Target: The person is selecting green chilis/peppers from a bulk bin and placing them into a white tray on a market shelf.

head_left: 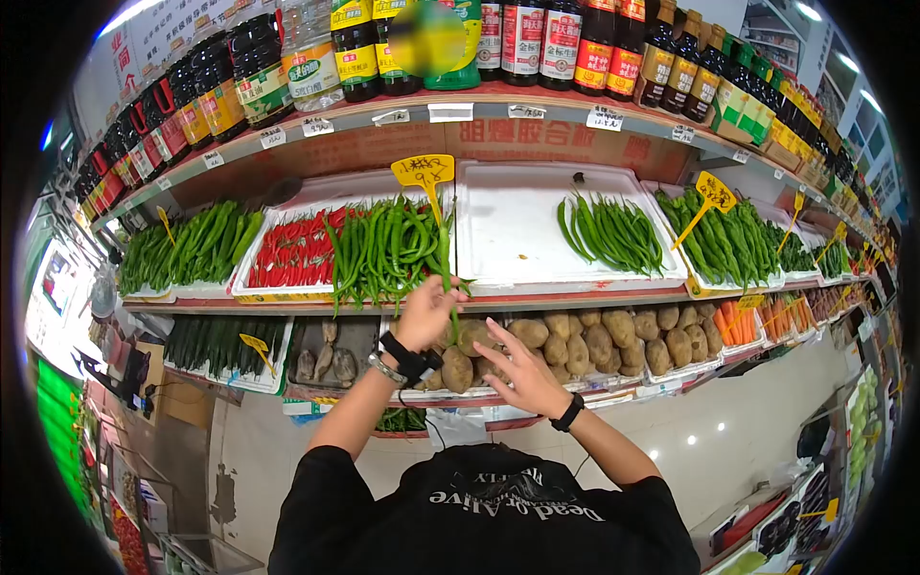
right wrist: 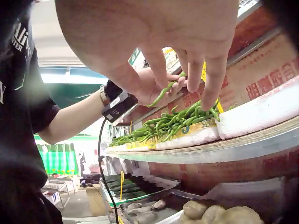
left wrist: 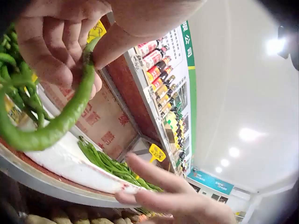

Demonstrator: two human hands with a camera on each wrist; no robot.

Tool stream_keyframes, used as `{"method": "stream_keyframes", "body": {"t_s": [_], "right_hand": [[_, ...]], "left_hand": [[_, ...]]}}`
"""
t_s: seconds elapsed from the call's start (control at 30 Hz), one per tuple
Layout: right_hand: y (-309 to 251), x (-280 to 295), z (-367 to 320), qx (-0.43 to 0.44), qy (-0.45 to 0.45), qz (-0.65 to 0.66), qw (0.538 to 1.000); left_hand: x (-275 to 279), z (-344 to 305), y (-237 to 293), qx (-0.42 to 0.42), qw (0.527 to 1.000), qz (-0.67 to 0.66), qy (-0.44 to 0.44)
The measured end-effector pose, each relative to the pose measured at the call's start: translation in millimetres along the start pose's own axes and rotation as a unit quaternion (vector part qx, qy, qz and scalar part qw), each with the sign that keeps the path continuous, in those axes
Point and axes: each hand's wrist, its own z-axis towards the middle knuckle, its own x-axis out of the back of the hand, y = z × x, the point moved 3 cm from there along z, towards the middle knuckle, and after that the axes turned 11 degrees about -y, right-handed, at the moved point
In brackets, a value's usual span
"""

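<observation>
My left hand [head_left: 426, 314] pinches a single long green chili pepper [left wrist: 56, 130] between thumb and fingers, just in front of the shelf edge. The pepper curves down from its stem end. My right hand [head_left: 525, 376] is beside it, fingers spread and holding nothing, in front of the potatoes [head_left: 575, 340]. Behind the left hand lies a pile of green chilies [head_left: 388, 244] next to red chilies [head_left: 292, 249] in a white foam tray. To the right, another white tray [head_left: 508, 230] bears a smaller bunch of green chilies [head_left: 613, 230].
Above the trays runs a shelf of sauce bottles [head_left: 522, 43]. Yellow price tags [head_left: 422, 171] stick up from the produce. Lower down are cucumbers [head_left: 225, 340] and carrots [head_left: 736, 324]. A cable [right wrist: 103, 172] hangs from the left wrist device.
</observation>
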Motion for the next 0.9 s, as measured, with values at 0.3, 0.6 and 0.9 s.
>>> {"method": "stream_keyframes", "body": {"t_s": [0.3, 0.6, 0.9], "right_hand": [[25.8, 14.7, -27.3, -0.046, 0.046, 0.013, 0.998], [93.0, 48.7, -52.9, -0.123, 0.148, -0.113, 0.975], [191.0, 75.1, -50.9, -0.23, 0.195, -0.212, 0.93]], "left_hand": [[75.6, 21.3, -1.9, 0.003, 0.996, 0.026, 0.09], [88.0, 10.3, -7.4, -0.008, 0.99, 0.014, 0.142], [123.3, 73.9, -22.3, 0.004, 0.984, 0.126, 0.128]]}}
